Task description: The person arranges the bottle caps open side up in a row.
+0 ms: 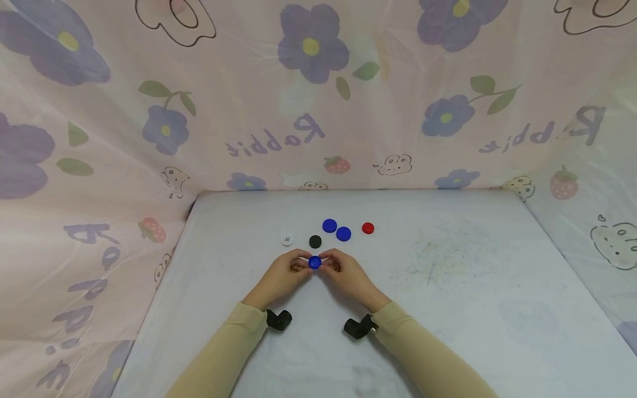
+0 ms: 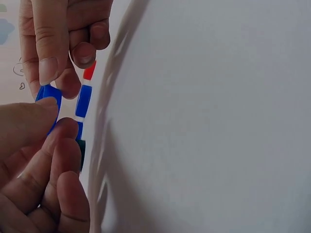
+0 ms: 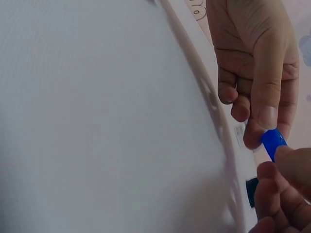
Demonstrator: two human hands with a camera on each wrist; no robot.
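Observation:
My left hand (image 1: 302, 263) and right hand (image 1: 328, 263) meet over the middle of the table (image 1: 448, 309) and pinch one small blue cap (image 1: 314, 262) between their fingertips. In the left wrist view the left hand (image 2: 54, 117) holds that blue cap (image 2: 48, 93) from below, and the right hand's thumb and fingers grip it from above. In the right wrist view the right hand (image 3: 279, 162) sits at the lower right with the blue cap (image 3: 273, 141) pinched against the left hand's thumb.
Just beyond the hands lie a white cap (image 1: 287, 240), a black cap (image 1: 315, 241), two blue caps (image 1: 329, 225) (image 1: 343, 234) and a red cap (image 1: 367, 228). A floral cloth (image 1: 308, 110) walls the table at the back and on both sides.

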